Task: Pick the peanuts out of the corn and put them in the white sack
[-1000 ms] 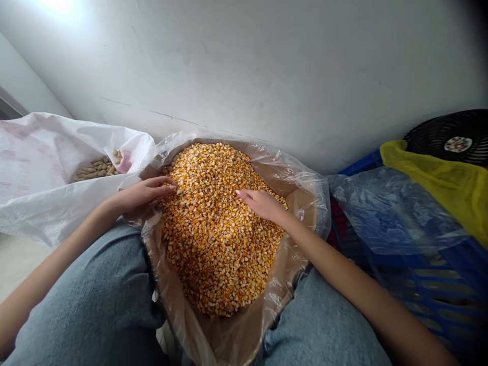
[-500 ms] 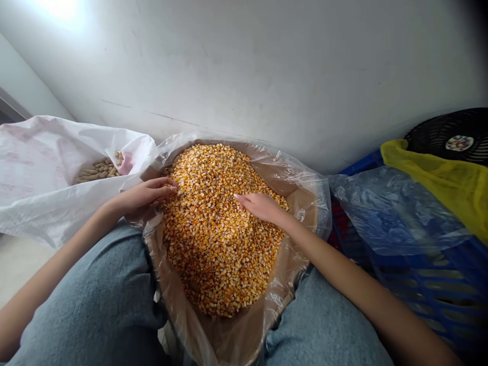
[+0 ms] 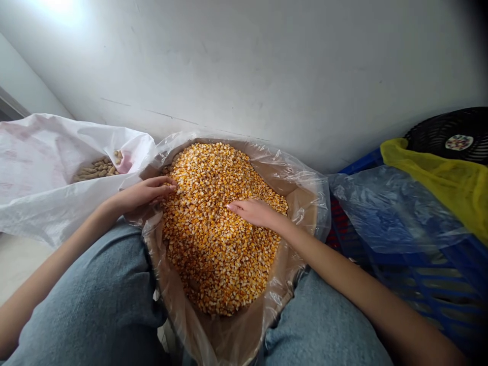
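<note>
Fingers (image 3: 162,189) of left hand (image 3: 141,195) at left edge of bag (image 3: 292,171), right hand (image 3: 254,211) on corn (image 3: 219,244) mid-bag; can't tell if either grasps. Corn likely hard, slippery, light singly; best cupped from top.

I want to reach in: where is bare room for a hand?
Over the corn, between left hand and right hand; along the bare side of the bag, right of the corn; on the floor, between white sack and left forearm. Crowded at right: plastic sheet and yellow net lie over the blue crate, beside a black grille.
</note>
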`<state>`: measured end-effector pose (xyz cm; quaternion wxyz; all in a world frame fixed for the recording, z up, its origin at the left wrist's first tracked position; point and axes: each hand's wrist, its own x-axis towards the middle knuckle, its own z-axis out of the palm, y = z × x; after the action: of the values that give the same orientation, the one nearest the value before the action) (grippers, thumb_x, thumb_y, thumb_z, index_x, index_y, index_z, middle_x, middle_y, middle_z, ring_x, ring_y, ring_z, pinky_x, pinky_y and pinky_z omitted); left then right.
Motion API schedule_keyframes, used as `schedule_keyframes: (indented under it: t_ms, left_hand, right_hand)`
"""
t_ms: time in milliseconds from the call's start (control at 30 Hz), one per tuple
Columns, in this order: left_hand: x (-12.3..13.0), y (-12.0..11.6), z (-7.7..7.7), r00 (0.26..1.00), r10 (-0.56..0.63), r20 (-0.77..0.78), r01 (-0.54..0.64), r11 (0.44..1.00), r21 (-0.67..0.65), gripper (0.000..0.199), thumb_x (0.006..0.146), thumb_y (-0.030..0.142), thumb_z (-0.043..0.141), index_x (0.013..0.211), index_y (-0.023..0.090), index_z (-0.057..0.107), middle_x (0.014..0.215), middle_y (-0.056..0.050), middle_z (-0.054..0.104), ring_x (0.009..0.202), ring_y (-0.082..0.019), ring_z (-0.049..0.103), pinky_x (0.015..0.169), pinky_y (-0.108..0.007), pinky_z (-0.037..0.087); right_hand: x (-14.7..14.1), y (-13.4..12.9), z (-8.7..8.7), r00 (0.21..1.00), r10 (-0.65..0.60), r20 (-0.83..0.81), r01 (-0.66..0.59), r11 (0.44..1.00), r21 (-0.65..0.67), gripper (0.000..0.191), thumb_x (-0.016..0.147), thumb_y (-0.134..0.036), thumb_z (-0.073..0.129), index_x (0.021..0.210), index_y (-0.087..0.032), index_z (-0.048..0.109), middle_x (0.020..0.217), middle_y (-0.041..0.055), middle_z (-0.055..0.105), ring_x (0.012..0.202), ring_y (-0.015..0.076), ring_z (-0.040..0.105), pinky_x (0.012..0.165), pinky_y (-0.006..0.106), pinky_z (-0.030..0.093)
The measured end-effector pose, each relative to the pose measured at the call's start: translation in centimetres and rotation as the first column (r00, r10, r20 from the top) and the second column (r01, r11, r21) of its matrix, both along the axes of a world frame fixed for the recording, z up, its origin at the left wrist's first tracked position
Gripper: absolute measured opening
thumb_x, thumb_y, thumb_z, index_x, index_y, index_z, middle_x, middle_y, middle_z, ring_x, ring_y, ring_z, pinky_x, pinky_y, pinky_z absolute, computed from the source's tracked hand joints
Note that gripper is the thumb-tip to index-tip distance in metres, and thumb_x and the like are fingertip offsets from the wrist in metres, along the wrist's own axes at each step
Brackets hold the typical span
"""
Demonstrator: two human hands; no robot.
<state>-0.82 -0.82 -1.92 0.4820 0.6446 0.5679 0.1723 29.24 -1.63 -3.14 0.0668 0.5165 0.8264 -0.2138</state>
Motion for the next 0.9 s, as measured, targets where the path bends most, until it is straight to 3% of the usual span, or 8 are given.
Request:
schedule_keyframes:
  t_ms: [100,267,400,567,700,833,900]
  left_hand:
    - [0.0,0.0,0.0,0.999,-0.018,0.027,0.019,0.999,-0.029,0.05,0.065,0.055,0.05,0.101,0.022,0.056,0.054,0.003,0.045,0.05,-0.009,0.039,0.048,-0.02,0.034]
    - [0.1,-0.1,0.1,0.996,-0.006,0.091,0.013,0.996,-0.084,0.045,0.067,0.051,0.051,0.102,0.022,0.054,0.051,0.004,0.042,0.047,-0.008,0.036,0.044,-0.019,0.03]
    - [0.2,-0.1,0.2,0.996,0.007,0.088,0.0,0.997,-0.078,0.046,0.066,0.052,0.052,0.1,0.022,0.055,0.052,0.004,0.042,0.048,-0.008,0.036,0.044,-0.02,0.03]
    - [0.4,-0.2,0.5,0.995,-0.002,0.097,0.013,0.993,-0.113,0.047,0.066,0.053,0.051,0.1,0.021,0.054,0.055,0.003,0.042,0.049,-0.008,0.034,0.043,-0.019,0.028]
    - [0.4,-0.1,0.4,0.995,-0.001,0.096,0.01,0.996,-0.094,0.046,0.067,0.052,0.052,0.1,0.021,0.054,0.055,0.003,0.041,0.049,-0.008,0.034,0.044,-0.019,0.028]
    - [0.3,-0.2,0.4,0.994,-0.003,0.109,0.015,0.994,-0.111,0.044,0.068,0.051,0.052,0.1,0.021,0.053,0.054,0.004,0.039,0.048,-0.008,0.033,0.043,-0.019,0.027]
    - [0.3,-0.2,0.4,0.994,0.001,0.107,0.011,0.994,-0.11,0.044,0.068,0.051,0.051,0.1,0.021,0.053,0.054,0.004,0.039,0.049,-0.008,0.033,0.043,-0.019,0.027]
  right_hand:
    - [-0.1,0.0,0.1,0.999,-0.019,0.026,0.018,0.999,0.04,0.069,0.079,-0.062,0.006,0.084,-0.021,0.062,0.085,0.0063,0.064,0.079,0.02,0.058,0.067,0.027,0.039]
    - [-0.7,-0.3,-0.1,0.999,0.031,0.035,-0.033,0.997,0.067,0.063,0.08,-0.06,0.008,0.098,-0.026,0.058,0.088,0.0044,0.064,0.08,0.0195,0.058,0.067,0.027,0.039]
    - [-1.4,-0.4,-0.1,0.991,0.037,0.128,-0.048,0.996,0.079,0.071,0.079,-0.061,0.004,0.081,-0.021,0.063,0.079,0.0074,0.065,0.076,0.0212,0.059,0.067,0.029,0.039]
    - [-1.8,-0.6,0.1,0.994,0.088,0.058,-0.093,0.993,0.079,0.066,0.08,-0.059,0.005,0.095,-0.026,0.06,0.086,0.0047,0.065,0.078,0.0192,0.059,0.066,0.027,0.039]
    - [-2.0,-0.6,-0.1,0.988,0.094,0.12,-0.104,0.992,0.073,0.075,0.079,-0.06,0.001,0.074,-0.019,0.064,0.074,0.0083,0.064,0.073,0.0202,0.059,0.065,0.029,0.04]
    - [-2.0,-0.6,-0.1,0.995,0.087,0.055,-0.092,0.991,0.101,0.069,0.08,-0.059,0.003,0.088,-0.023,0.062,0.081,0.006,0.065,0.075,0.0194,0.059,0.064,0.028,0.039]
    - [-2.0,-0.6,-0.1,0.991,0.114,0.075,-0.119,0.991,0.058,0.07,0.079,-0.06,0.005,0.084,-0.022,0.063,0.078,0.0065,0.065,0.074,0.0193,0.059,0.064,0.027,0.039]
